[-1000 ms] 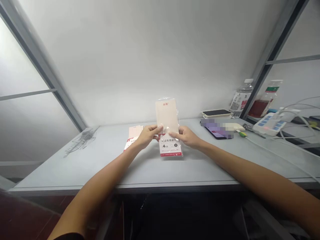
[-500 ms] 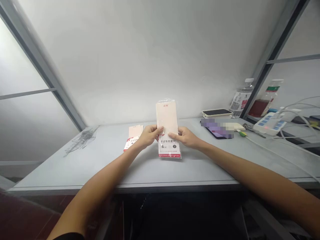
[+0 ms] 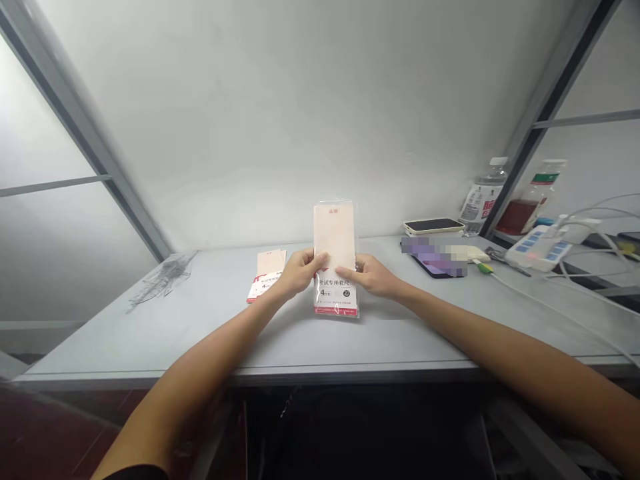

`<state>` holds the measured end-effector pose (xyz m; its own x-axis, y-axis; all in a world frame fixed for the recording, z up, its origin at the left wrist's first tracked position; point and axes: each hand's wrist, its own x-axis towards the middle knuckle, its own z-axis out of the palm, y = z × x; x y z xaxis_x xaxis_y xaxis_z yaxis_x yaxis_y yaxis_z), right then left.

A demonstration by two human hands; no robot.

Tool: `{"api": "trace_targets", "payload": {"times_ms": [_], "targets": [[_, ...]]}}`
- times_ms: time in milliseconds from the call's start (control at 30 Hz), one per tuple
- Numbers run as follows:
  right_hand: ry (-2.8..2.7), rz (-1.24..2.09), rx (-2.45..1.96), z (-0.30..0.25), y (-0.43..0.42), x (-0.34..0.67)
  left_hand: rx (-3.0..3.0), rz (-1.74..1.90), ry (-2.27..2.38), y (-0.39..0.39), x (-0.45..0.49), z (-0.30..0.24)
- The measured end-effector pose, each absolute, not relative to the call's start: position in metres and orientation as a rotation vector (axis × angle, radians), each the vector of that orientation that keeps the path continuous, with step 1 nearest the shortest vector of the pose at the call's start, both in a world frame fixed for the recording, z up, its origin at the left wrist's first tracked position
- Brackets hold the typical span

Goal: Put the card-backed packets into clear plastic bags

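A ruler set packet in clear plastic stands upright above the desk, pale pink on top with a white and red printed lower part. My left hand grips its left edge, thumb across the front. On the opposite edge my right hand is closed the same way, its thumb also on the front. Both hands' other fingers are partly hidden behind the packet. Left of my left hand, similar pink, white and red packets lie on the desk, partly covered by my left forearm.
The grey desk meets a white wall. Dark scribbles mark its left side. To the right are a phone, a blurred-screen phone, keys, a power strip with white cables, a clear bottle and a bottle of dark liquid.
The packet's lower end has swung slightly left, so it stands a little straighter. Both hands keep their hold in nearly the same place.
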<state>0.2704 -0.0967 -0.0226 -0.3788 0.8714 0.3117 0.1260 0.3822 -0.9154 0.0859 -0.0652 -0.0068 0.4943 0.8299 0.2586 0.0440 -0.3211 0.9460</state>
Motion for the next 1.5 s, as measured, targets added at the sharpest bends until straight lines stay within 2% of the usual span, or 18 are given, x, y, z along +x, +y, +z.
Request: {"api": "trace_targets", "payload": {"times_ms": [433,833,1133,1233,1400,1500], "targets": [[-1.778,1.068,-0.857,-0.022,-0.098,0.270,1.657,0.984,0.740,-0.066,0.086,-0.007],[-1.660,0.988,-0.829,-0.017,-0.099,0.272,1.398,0.610,0.445,-0.061,0.076,-0.008],[-1.527,0.973,-0.814,-0.013,-0.104,0.270,1.324,0.527,0.380,-0.064,0.072,-0.006],[-1.464,0.951,-0.833,-0.012,-0.104,0.269,1.290,0.590,0.396,-0.064,0.073,-0.005],[-1.384,0.971,-0.829,-0.013,-0.100,0.270,1.280,0.992,0.508,-0.054,0.071,-0.007],[-1.395,0.976,-0.871,-0.012,-0.099,0.270,1.272,1.078,0.516,-0.048,0.066,-0.006]]}}
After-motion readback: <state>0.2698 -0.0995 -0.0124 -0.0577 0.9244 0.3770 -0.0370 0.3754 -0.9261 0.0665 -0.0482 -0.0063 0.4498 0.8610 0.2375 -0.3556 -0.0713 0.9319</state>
